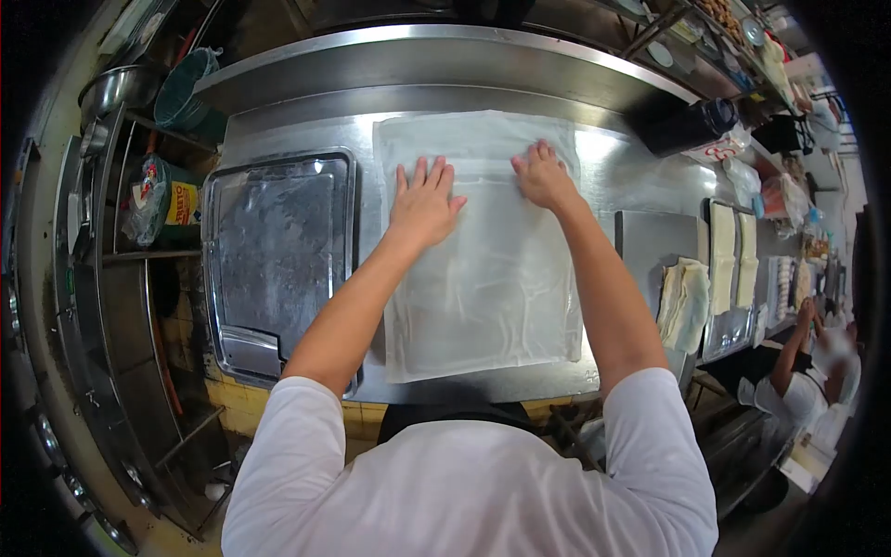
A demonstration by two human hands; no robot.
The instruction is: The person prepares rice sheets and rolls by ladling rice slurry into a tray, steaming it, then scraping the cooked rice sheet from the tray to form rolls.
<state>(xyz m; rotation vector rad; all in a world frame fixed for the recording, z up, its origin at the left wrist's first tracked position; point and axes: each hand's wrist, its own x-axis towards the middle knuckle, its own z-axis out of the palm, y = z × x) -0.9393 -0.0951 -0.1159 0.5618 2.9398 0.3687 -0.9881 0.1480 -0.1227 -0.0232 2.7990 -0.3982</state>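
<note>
A large translucent whitish sheet [483, 297] lies spread over the steel table [617, 186], with faint wrinkles in its lower part. My left hand [425, 200] rests flat on the upper left of the sheet, fingers apart and pointing away from me. On the upper right of it lies my right hand [546, 176], palm down, its fingers somewhat spread. Neither hand holds anything. Left of the sheet is a dark metal tray [278, 246] with whitish smears, and a flat metal scraper-like piece [251, 351] sits in its near left corner.
At the right stand a grey board [654, 251], folded pale cloth-like pieces [684, 302] and a tray with pale strips [722, 255]. A dark cylinder [691, 128] lies at the back right. Another person [803, 381] works at far right. Shelving [121, 325] stands left.
</note>
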